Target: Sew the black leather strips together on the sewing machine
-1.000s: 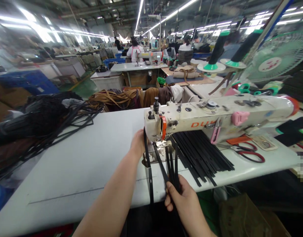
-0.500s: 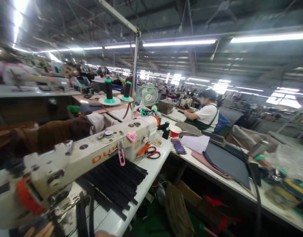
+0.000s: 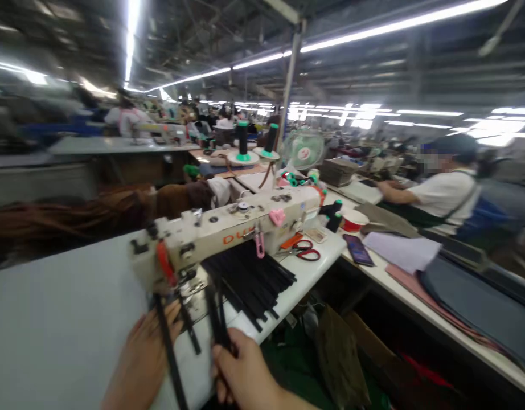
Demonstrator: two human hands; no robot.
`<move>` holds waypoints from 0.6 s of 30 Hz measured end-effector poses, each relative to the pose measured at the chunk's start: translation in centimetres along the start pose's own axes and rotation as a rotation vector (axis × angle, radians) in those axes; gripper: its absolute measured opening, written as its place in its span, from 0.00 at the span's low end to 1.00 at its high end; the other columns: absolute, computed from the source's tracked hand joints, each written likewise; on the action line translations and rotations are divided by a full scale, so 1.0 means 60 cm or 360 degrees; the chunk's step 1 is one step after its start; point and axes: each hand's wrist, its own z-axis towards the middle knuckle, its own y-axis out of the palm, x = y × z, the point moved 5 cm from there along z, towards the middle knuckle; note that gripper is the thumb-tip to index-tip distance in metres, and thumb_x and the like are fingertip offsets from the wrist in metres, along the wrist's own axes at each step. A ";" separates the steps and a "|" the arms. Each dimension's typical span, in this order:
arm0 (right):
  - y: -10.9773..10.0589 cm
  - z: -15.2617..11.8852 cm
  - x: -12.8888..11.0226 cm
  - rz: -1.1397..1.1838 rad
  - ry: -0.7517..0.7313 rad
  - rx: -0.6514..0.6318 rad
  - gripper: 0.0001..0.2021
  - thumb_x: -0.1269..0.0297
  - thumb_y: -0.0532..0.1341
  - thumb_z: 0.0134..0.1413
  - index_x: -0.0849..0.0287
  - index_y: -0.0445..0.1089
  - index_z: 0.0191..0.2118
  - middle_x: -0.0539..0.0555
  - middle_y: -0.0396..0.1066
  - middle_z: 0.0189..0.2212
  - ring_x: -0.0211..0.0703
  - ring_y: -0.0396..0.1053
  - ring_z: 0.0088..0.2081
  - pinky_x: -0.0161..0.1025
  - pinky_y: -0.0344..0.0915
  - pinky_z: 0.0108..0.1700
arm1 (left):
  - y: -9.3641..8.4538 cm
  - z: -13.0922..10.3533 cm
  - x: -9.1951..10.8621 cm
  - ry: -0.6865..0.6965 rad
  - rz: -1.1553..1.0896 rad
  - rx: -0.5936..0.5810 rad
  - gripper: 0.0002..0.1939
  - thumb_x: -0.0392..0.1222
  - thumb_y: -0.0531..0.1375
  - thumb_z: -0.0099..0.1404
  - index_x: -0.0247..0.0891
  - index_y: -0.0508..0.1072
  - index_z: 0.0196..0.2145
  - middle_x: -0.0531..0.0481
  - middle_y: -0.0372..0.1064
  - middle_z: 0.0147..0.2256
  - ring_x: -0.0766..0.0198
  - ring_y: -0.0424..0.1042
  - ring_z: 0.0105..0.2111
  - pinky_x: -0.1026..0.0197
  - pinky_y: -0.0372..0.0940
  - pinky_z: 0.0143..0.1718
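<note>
My right hand is closed around dark strips, held upright in front of the sewing machine. Below the machine's needle end, my left hand lies with its fingers stretched out flat on the white table. One long black strip runs down across this hand, and a shorter black strip lies by its fingertips. Many more black strips are spread side by side under the machine arm. The needle area is blurred.
Red-handled scissors lie at the machine's right end. A phone and dark sheets rest on the right-hand table. Thread cones stand behind the machine. A co-worker sits at the right.
The view has swung left and down, so the machine now sits farther right in it. Both my hands have come fully into sight, the right one gripping strips.
</note>
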 end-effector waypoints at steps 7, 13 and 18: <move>-0.024 -0.009 -0.019 0.0119 -0.0061 -0.0097 0.26 0.42 0.65 0.55 0.63 0.69 0.44 0.49 0.69 0.25 0.33 0.62 0.17 0.27 0.52 0.16 | -0.034 0.025 0.041 -0.0162 0.0071 -0.0044 0.17 0.42 0.53 0.75 0.39 0.74 0.57 0.43 0.71 0.58 0.49 0.64 0.63 0.39 0.60 0.66; -0.033 -0.020 -0.021 0.0086 -0.0019 -0.0111 0.23 0.48 0.68 0.53 0.62 0.71 0.44 0.50 0.69 0.25 0.35 0.62 0.18 0.28 0.52 0.17 | -0.042 0.022 0.047 -0.0217 0.0057 -0.0045 0.15 0.40 0.57 0.74 0.39 0.75 0.55 0.44 0.72 0.57 0.50 0.64 0.64 0.39 0.59 0.67; -0.025 -0.019 -0.026 0.0119 0.0009 -0.0101 0.27 0.43 0.70 0.49 0.62 0.71 0.42 0.51 0.70 0.25 0.38 0.64 0.20 0.30 0.55 0.18 | -0.044 0.025 0.046 -0.0216 0.0020 -0.0063 0.15 0.39 0.58 0.74 0.38 0.75 0.55 0.43 0.72 0.57 0.49 0.64 0.64 0.39 0.59 0.66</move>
